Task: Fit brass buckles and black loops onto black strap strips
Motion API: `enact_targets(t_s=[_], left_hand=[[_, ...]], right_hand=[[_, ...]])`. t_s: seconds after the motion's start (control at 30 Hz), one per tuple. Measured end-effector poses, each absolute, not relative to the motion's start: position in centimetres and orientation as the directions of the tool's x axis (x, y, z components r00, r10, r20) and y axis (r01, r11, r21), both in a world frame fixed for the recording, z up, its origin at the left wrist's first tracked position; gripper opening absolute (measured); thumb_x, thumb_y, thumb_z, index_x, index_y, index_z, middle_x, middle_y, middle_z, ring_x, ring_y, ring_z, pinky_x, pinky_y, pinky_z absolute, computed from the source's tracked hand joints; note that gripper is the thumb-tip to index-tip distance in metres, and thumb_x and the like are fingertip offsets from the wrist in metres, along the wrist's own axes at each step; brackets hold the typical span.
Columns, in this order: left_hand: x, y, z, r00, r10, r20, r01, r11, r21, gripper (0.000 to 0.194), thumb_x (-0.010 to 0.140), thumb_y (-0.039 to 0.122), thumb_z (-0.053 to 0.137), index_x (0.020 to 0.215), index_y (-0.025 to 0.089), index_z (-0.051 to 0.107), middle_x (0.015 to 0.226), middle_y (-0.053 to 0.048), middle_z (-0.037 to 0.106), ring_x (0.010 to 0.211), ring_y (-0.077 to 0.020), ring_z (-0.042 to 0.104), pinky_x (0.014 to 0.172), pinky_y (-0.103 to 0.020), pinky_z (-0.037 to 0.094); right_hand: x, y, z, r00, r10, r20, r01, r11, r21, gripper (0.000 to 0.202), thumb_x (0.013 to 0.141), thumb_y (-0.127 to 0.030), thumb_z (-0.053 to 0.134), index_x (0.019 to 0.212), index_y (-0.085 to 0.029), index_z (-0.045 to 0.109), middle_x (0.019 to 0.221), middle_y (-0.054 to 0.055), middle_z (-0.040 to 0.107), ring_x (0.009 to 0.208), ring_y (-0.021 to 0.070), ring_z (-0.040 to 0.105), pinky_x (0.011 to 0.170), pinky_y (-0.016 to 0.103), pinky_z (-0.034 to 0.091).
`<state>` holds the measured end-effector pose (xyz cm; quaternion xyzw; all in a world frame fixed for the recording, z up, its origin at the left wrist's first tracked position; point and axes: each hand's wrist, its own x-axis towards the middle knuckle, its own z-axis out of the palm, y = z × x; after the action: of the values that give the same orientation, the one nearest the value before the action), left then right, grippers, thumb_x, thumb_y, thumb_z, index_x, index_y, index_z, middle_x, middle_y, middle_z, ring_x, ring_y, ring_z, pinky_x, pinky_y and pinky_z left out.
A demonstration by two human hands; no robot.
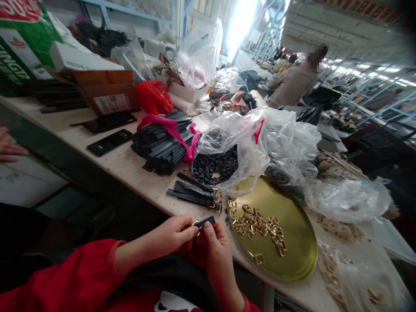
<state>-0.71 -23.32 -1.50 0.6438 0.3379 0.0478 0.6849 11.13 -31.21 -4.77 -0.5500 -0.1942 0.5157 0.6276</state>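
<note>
Head view: left hand (173,236) and right hand (216,242) meet at table edge, fingers pinched shut on one short black strap (205,222) with small gold buckle (196,223) at its end. Just beyond: small pile of finished straps (191,193) on table (130,167). Right of hands: round brass tray (292,255) holding loose gold buckles (256,225). Behind: bundle of black strips (162,145) tied with pink ribbon (175,130); clear bag of black loops (216,167). Phone (109,142) far left. Another person's hand (9,147) at left edge.
</note>
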Motion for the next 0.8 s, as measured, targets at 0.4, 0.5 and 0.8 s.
enact_targets(t_s=[0.4,0.5,0.8], left_hand=[[-1.3,-24.6,-0.7,0.763,0.483,-0.43,0.337,0.272,0.902,0.03,0.077,0.046,0.043,0.07,0.017,0.043,0.056,0.005,0.048,0.042,-0.0065,0.036,0.039,-0.018,0.025],[-1.5,-25.2,-0.1,0.719,0.583,-0.38,0.366,0.148,0.919,0.025,0.077,0.039,0.043,0.066,0.017,0.042,0.056,0.005,0.046,0.048,-0.0083,0.038,0.043,-0.019,0.027],[-2.0,-25.2,1.5,0.75,0.566,-0.344,0.366,0.078,0.927,0.026,0.076,0.042,0.048,0.069,0.017,0.045,0.059,0.005,0.047,0.054,-0.0112,0.045,0.047,-0.019,0.032]], right_hand=[[10.9,-32.7,-4.2,0.501,0.864,0.057,0.208,-0.055,-0.977,0.016,0.081,-0.035,0.056,0.071,-0.021,0.057,0.065,-0.002,0.055,0.061,0.0138,0.049,0.058,0.025,0.037],[11.0,-33.0,-4.0,0.449,0.893,-0.026,0.054,-0.057,-0.997,0.013,0.075,-0.032,0.062,0.073,-0.021,0.056,0.068,-0.002,0.057,0.063,0.0138,0.052,0.06,0.025,0.039],[11.4,-32.6,-3.5,0.328,0.931,-0.159,-0.187,-0.101,-0.977,0.015,0.076,-0.033,0.062,0.074,-0.019,0.056,0.069,-0.003,0.058,0.063,0.0126,0.051,0.062,0.024,0.041]])
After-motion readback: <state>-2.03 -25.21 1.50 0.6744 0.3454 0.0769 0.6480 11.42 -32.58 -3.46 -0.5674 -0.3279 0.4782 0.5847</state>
